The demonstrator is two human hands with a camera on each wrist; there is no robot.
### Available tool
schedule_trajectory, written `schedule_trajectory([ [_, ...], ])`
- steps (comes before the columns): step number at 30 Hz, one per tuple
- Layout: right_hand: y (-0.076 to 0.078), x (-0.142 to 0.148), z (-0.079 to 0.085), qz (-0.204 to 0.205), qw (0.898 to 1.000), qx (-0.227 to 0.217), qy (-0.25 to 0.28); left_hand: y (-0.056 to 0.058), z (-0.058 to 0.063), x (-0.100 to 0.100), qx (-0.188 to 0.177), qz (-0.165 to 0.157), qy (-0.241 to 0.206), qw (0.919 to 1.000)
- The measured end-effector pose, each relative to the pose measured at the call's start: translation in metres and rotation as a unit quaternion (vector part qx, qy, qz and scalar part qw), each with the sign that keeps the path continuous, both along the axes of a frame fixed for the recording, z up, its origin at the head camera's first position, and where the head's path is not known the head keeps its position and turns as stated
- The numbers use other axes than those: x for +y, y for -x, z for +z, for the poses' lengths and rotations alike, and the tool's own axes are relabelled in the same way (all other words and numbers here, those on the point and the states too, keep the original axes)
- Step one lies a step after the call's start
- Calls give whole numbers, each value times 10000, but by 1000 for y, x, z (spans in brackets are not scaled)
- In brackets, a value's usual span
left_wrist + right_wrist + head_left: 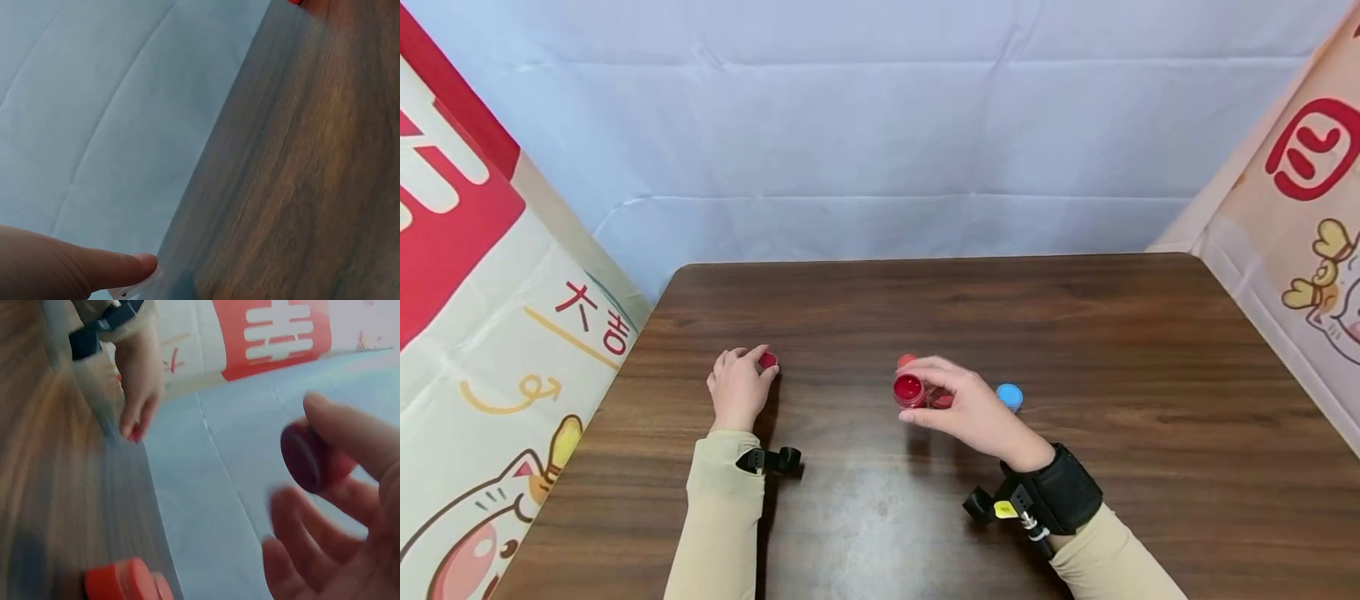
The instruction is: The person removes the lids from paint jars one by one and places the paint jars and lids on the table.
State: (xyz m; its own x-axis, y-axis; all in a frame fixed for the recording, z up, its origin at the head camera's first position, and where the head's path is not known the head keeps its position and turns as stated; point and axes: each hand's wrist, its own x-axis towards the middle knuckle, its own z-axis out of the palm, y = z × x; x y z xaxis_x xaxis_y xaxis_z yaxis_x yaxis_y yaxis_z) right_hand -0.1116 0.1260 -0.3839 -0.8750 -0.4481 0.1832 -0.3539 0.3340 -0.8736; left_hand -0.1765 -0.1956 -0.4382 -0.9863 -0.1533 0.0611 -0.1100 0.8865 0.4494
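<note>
My left hand (737,390) pinches a small red jar (767,360) at the left part of the table. In the left wrist view, the thumb presses on the clear rim (139,286) of that jar, most of it out of frame. My right hand (973,412) holds a small clear jar of red stuff (908,390) between thumb and fingers, above the table. Its dark red round face (304,456) shows in the right wrist view, the other fingers spread loosely away from it. Under and behind this hand, red jars (942,401) stand partly hidden.
A small jar with a blue lid (1010,396) stands just right of my right hand. Red lids (128,579) show low in the right wrist view. The brown table (880,308) ends at a pale blue cloth (865,150), with printed banners (467,275) at both sides.
</note>
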Motion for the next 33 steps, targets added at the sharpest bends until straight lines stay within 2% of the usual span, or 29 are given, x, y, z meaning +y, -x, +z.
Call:
schedule_trajectory([
  [2,3,4,-1,-682,9973,173,-210,0,-2,-1,-55,30,-26,10000],
  [4,10,9,-2,-1289,9902,214,-494,0,-3,-2,-129,53,-48,9999],
  [7,25,16,-4,-1768,9787,204,-1021,0,-5,-4,-223,76,-55,9997],
  [13,62,17,-18,-1484,9772,-14,-1517,-1,-7,-7,-325,91,-102,9994],
  [19,86,8,-24,-1031,9738,-453,-1975,-2,-9,-8,-381,105,-161,9991],
  [22,95,0,-25,-957,9660,-575,-2333,-2,-9,-9,-363,125,-177,9991],
  [27,106,-7,-30,-1093,9477,-845,-2878,-1,-8,-10,-440,93,-268,9986],
  [33,116,-8,-36,-1170,9357,-992,-3177,0,-7,-11,-490,102,-333,9982],
])
